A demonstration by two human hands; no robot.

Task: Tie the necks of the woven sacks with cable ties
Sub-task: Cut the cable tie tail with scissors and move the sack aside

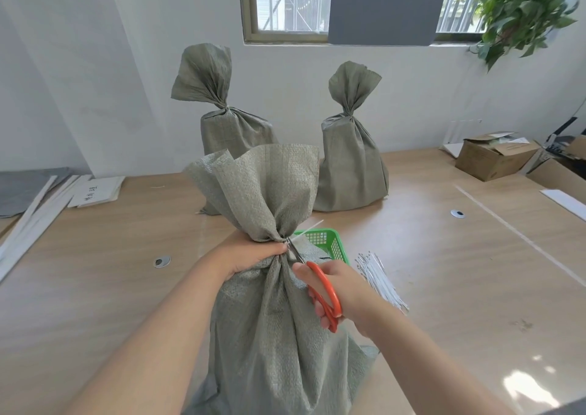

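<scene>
A grey-green woven sack (272, 335) stands upright right in front of me, its neck gathered and its top fanned out. My left hand (250, 254) grips the neck from the left. A white cable tie (309, 227) circles the neck and its tail sticks out to the upper right. My right hand (341, 291) holds orange-handled scissors (323, 294), whose blades reach up to the tie at the neck. Two more sacks, one at the back left (231, 129) and one at the back right (352, 167), stand with cinched necks.
A green plastic basket (329, 240) sits behind the near sack. A bundle of white cable ties (380, 281) lies to the right on the wooden table (459, 287). Cardboard boxes (494, 157) stand at the far right, white strips and papers (47, 199) at the far left.
</scene>
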